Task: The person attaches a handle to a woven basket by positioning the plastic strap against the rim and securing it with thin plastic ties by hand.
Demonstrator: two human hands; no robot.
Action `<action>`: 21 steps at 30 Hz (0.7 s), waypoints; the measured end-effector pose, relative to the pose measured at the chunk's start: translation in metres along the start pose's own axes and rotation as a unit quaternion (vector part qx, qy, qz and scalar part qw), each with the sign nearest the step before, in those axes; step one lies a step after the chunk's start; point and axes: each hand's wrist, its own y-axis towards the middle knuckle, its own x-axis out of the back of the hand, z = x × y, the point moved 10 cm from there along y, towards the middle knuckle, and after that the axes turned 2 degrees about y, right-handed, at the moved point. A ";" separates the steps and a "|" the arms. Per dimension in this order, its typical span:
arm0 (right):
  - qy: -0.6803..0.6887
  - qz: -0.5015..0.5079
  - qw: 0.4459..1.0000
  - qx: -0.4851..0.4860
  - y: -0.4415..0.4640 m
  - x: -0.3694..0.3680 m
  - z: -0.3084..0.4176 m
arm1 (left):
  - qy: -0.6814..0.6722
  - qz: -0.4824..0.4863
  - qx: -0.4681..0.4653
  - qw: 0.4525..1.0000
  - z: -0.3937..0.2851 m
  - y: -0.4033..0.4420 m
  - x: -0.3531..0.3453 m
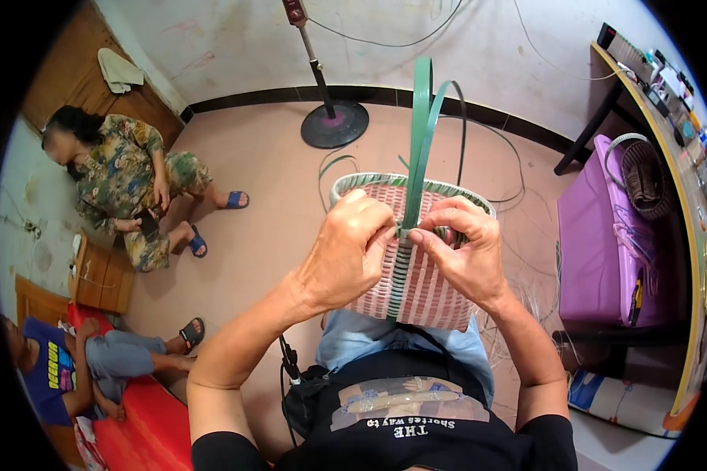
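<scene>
A woven basket (440,282) in pink and white, with a green band down its near side, rests on my lap. Long green plastic straps (418,157) rise from its rim in a tall loop. My left hand (349,243) is closed, its thumb and forefinger pinching at the left side of the straps' base, near the rim. From the other side my right hand (467,243) pinches the same place between thumb and forefinger, its other fingers curled. The fingertips hide exactly which strip each hand grips.
A purple bin (597,251) stands at right below a cluttered table (656,118). A dark round stand base (335,124) is on the floor ahead, among loose cords. Two people sit at left, one in flowered clothes (122,177), one in a purple shirt (51,369).
</scene>
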 end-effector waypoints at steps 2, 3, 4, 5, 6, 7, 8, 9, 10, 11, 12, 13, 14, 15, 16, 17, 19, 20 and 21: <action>-0.010 -0.005 1.000 0.004 -0.001 0.001 0.001 | 0.008 -0.019 0.024 0.999 0.000 -0.003 0.001; -0.014 -0.004 1.000 -0.001 -0.002 0.001 0.001 | 0.029 -0.026 0.023 0.999 -0.003 -0.004 0.002; -0.017 -0.003 1.000 -0.006 -0.003 0.001 0.001 | 0.050 -0.034 0.022 0.998 -0.007 -0.004 0.004; -0.026 -0.013 1.000 0.005 -0.004 0.002 0.003 | 0.063 -0.033 0.017 0.997 -0.012 -0.005 0.003; -0.034 -0.023 0.999 0.015 -0.005 0.002 0.005 | 0.076 -0.032 0.012 0.997 -0.019 -0.006 0.004; -0.042 -0.033 0.998 0.026 -0.007 0.002 0.006 | 0.089 -0.032 0.006 0.996 -0.025 -0.008 0.003; -0.055 -0.037 0.997 0.045 -0.009 0.001 0.008 | 0.099 -0.038 -0.006 0.994 -0.034 -0.010 0.003; -0.067 -0.040 0.995 0.065 -0.011 0.000 0.011 | 0.109 -0.045 -0.018 0.993 -0.045 -0.012 0.001; -0.080 -0.043 0.992 0.085 -0.012 0.000 0.015 | 0.120 -0.053 -0.030 0.991 -0.054 -0.015 -0.001; -0.094 -0.041 0.988 0.113 -0.012 -0.001 0.022 | 0.112 -0.047 -0.039 0.992 -0.060 -0.017 -0.005; -0.104 -0.040 0.987 0.119 -0.013 -0.002 0.025 | 0.106 -0.046 -0.043 0.992 -0.065 -0.020 -0.010; -0.114 -0.038 0.985 0.125 -0.014 -0.002 0.027 | 0.099 -0.045 -0.047 0.993 -0.070 -0.023 -0.016; -0.124 -0.037 0.983 0.131 -0.015 -0.002 0.029 | 0.092 -0.043 -0.051 0.994 -0.075 -0.026 -0.021; -0.113 -0.059 0.981 0.146 -0.016 0.000 0.031 | 0.105 -0.013 -0.061 0.993 -0.080 -0.027 -0.027; -0.101 -0.069 0.982 0.142 -0.017 0.001 0.026 | 0.084 -0.003 -0.065 0.994 -0.083 -0.029 -0.031; -0.089 -0.079 0.983 0.137 -0.017 0.003 0.022 | 0.064 0.008 -0.069 0.996 -0.085 -0.032 -0.035; -0.068 -0.099 0.985 0.122 -0.018 0.009 0.017 | 0.021 0.042 -0.058 0.997 -0.086 -0.030 -0.036; -0.054 -0.093 0.988 0.114 -0.017 0.010 0.015 | 0.035 0.022 -0.065 0.997 -0.081 -0.027 -0.026; -0.040 -0.088 0.990 0.107 -0.016 0.012 0.013 | 0.048 0.000 -0.071 0.996 -0.072 -0.023 -0.014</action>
